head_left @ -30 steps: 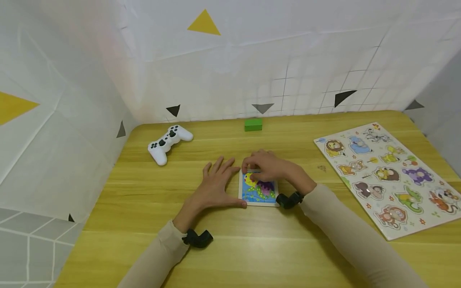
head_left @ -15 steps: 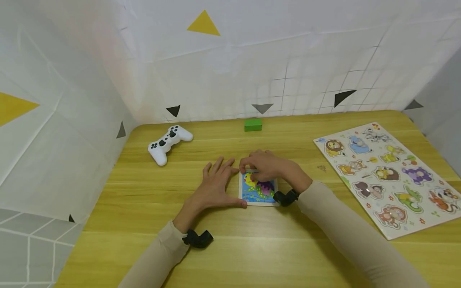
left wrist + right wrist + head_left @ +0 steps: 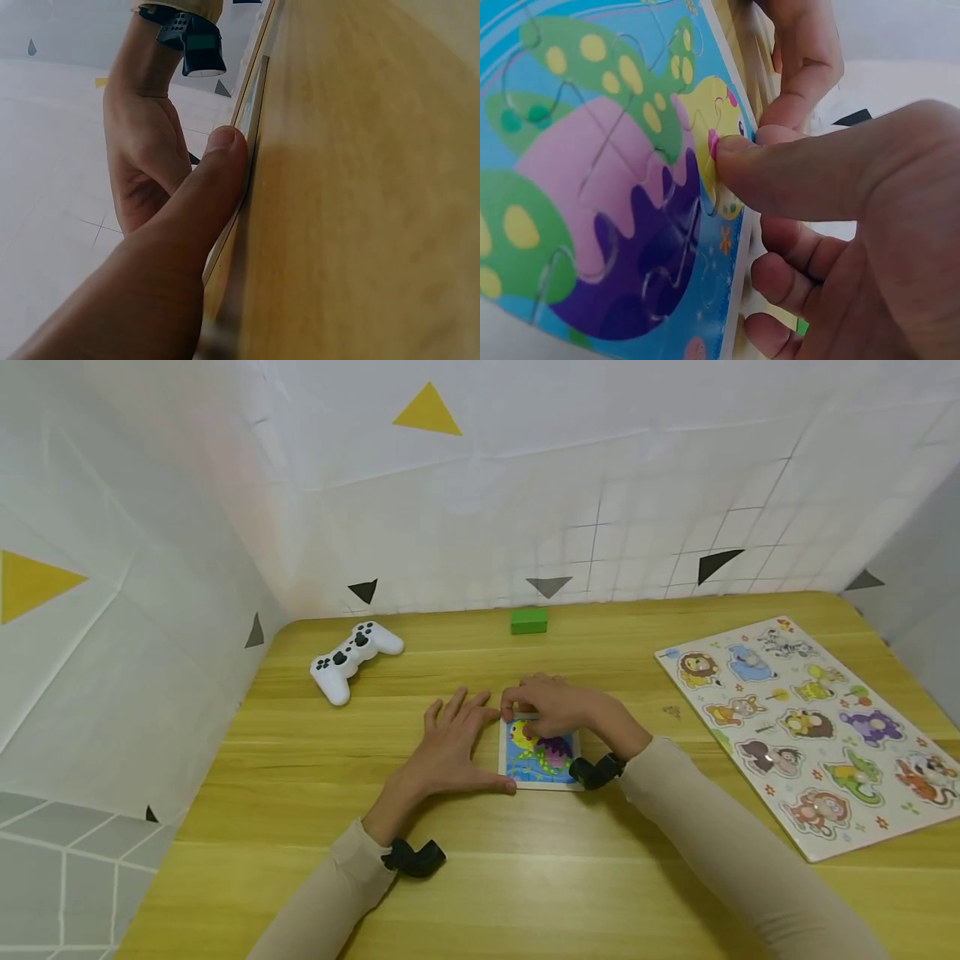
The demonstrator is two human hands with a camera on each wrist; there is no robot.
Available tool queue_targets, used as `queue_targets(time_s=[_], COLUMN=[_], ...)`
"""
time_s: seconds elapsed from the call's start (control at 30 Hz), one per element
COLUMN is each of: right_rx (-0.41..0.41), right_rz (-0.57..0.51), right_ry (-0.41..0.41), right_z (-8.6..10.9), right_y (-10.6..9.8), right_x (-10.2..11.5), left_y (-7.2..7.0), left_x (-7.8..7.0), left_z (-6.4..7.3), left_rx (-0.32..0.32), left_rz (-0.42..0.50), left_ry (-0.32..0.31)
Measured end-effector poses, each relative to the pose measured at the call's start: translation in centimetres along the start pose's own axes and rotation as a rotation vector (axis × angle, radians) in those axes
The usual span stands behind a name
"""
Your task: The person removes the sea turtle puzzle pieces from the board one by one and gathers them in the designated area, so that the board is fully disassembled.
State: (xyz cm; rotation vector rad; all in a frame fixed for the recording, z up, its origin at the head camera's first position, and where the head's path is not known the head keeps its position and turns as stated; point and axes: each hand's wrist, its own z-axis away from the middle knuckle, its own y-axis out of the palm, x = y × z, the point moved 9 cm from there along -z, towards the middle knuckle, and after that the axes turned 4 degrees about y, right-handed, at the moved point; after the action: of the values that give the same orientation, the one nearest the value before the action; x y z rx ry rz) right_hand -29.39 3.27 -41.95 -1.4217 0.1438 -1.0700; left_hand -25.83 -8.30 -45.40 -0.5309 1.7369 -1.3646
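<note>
Much of the far edge of the small square puzzle (image 3: pixel 529 767) is hidden under the right hand (image 3: pixel 557 705), whose thumb covers part of the pictured creature's yellow head. In the head view a black wrist device (image 3: pixel 596 772) masks some of the puzzle's right side; the left wrist view shows it nearly edge-on. The puzzle lies flat near the middle of the table (image 3: pixel 495 897), whose near edge is cut off, as are both beige sleeves (image 3: pixel 720 827). The right hand's fingers are bent in narrow over the puzzle's far edge, thumb pressed on its face; the index fingertip is hard to make out. The left hand (image 3: pixel 447 750) is spread wide beside the puzzle, thumb at its near left corner, forefinger by the far left one.

The puzzle has a pale rim, and glossy pieces with curved seams. The table is smooth and wood-grained, its far corners rounded. Near the far left corner lies a white controller (image 3: pixel 356 658); by the far edge, a green rectangular block (image 3: pixel 528 621); along the right edge, a slanted pale board (image 3: pixel 812 753) of animal shapes, one corner cut off. Behind is a creased, cloth-like backdrop (image 3: pixel 480 518).
</note>
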Motion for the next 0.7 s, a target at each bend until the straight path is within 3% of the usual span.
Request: queue_targets(time_s=[0.37, 0.7], right_rx=[-0.017, -0.074], right_rz=[-0.076, -0.161], right_ry=[-0.052, -0.183], right_z=[-0.21, 0.07], right_y=[0.39, 0.35], right_x=[-0.58, -0.28], left_y=[-0.02, 0.02], left_x=[-0.1, -0.08], left_z=[-0.09, -0.03], left_rx=[0.009, 0.011], left_rz=[-0.029, -0.026], left_ry=[0.004, 0.001])
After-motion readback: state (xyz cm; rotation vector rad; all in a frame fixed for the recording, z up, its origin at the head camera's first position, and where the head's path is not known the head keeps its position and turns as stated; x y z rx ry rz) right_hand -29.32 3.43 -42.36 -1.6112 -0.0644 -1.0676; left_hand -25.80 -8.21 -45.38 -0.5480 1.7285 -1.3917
